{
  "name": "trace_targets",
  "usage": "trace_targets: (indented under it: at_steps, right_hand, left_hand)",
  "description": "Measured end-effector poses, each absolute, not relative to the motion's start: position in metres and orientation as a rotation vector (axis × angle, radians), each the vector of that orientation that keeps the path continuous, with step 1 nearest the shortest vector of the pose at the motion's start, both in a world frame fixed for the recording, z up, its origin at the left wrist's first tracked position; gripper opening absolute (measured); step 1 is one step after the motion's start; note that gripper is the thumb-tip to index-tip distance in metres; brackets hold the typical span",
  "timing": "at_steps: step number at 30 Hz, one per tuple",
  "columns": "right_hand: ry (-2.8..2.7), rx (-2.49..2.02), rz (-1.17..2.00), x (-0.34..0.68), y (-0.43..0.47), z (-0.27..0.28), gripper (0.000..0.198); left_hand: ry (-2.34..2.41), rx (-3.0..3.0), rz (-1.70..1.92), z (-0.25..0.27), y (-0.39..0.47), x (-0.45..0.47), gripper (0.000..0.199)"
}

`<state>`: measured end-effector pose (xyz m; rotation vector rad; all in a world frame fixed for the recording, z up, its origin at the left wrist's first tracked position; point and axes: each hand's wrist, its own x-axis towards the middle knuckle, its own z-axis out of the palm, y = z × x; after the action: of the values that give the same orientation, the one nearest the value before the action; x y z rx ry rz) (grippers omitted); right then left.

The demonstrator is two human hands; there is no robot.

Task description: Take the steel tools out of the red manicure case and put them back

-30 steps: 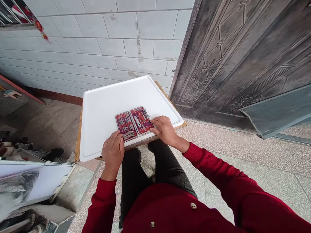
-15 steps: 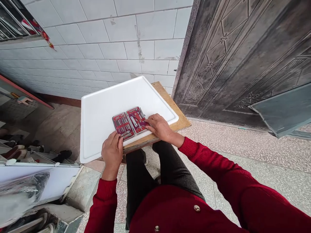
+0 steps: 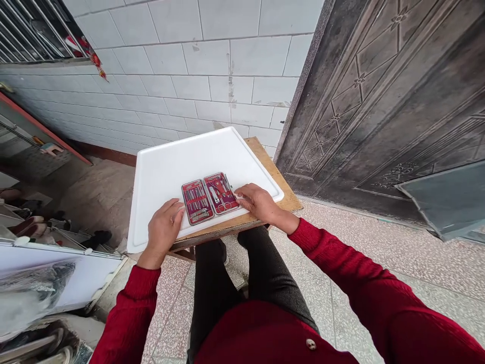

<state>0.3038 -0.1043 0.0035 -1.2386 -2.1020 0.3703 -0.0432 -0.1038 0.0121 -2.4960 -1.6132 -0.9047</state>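
Note:
An opened manicure set (image 3: 210, 199) lies flat on a white board (image 3: 159, 172), its two red-lined halves spread side by side. Nail clippers (image 3: 215, 196), scissors and several slim metal tools sit in its slots. My left hand (image 3: 162, 227) hovers at the left side of the case, fingers loosely bent and apart, a small gap between it and the case. At the right edge of the case is my right hand (image 3: 261, 203), thumb and fingers parted; its fingertips are right by the edge, and whether they touch it I cannot tell.
The board rests on a wooden table (image 3: 290, 199) against a white tiled wall (image 3: 178, 86). A dark carved metal door (image 3: 352, 116) stands to the right, with a grey panel (image 3: 450, 202) near it. Shoes (image 3: 32, 226) and a rack are at the left.
My left hand has come off the case and drawn back to the left. My right hand has slid outward to the case's right edge. The view has shifted slightly.

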Motion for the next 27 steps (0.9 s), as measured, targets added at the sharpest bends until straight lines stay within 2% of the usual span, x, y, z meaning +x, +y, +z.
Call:
trace_targets:
  at_steps: [2,6,15,23,27]
  right_hand:
    - [-2.084,-1.219,0.325,0.308,-0.113,0.0,0.017]
    - [-2.055,-1.147,0.255,0.314,-0.136,-0.008,0.026]
    - [-2.02,-1.18,0.184,0.321,-0.157,-0.016,0.028]
    - [-1.956,-1.326,-0.089,0.308,-0.156,-0.038,0.024]
    - [-1.872,-1.387,-0.124,0.3,-0.16,-0.039,0.021]
  left_hand:
    - [-1.589,-2.543,-0.859,0.011,-0.104,-0.045,0.039]
    - [-1.555,-2.599,-0.789,0.008,-0.111,-0.042,0.039]
    - [-1.573,-2.589,-0.775,0.005,-0.118,-0.028,0.033]
    - [-1.627,-2.598,-0.745,0.011,-0.121,-0.025,0.039]
    - [-1.665,-2.662,-0.727,0.023,-0.111,-0.034,0.039]
